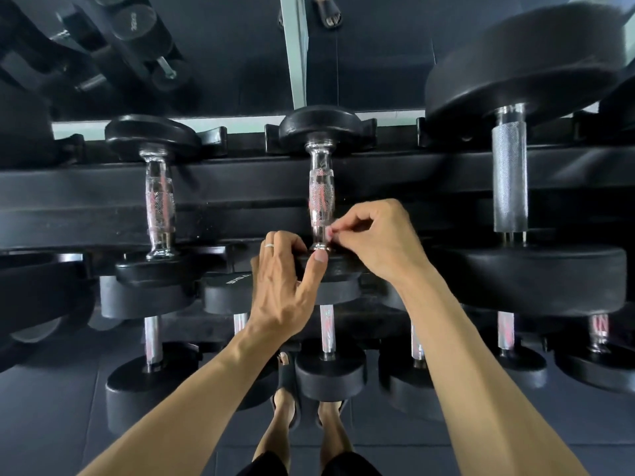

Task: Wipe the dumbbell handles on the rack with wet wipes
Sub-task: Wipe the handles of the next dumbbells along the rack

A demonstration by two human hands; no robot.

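Both hands meet at the near end of the middle dumbbell handle (321, 204) on the top tier of the rack (240, 180). The left hand (285, 280) curls over the near black head (330, 266), thumb pressed to its top, steadying it. The right hand (374, 238) has its fingers (335, 235) pinched together right against the chrome collar — a wet wipe is not plainly visible there, so what they pinch I cannot tell.

To do this step well, I judge the left hand should hold the head firm so the dumbbell does not roll in its cradle, while the right wraps the wipe fully round the handle and drags it toward the far head, twisting to reach the knurled band and the underside.

Counted: three dumbbells on the top tier — the left handle (158, 207), the middle one, and a thicker knurled handle (510, 176) at right. On the lower tier about six chrome handles show, some partly hidden. Two hands, one ring (269, 245).
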